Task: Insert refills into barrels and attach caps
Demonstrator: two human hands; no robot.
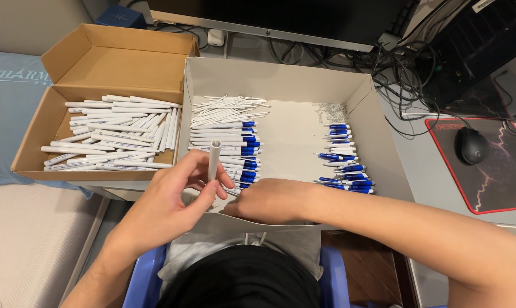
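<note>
Left hand (172,197), centre frame, pinches 1 upright white plastic pen barrel (214,159); right hand (269,199) reaches into the grey cardboard tray (281,80) — grip hidden. Brown cardboard box (107,54), upper left, holds many white pens (118,134); blue-tipped parts (241,151) remain — I judge roughly half done.

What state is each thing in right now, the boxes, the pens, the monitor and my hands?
Left hand: holds white barrel upright.
Right hand: reaching into the pen pile.
Brown box: open, holds white pens.
White box: open, holds sorted parts.
Monitor: dark.
Mouse: untouched on its mat.
</note>
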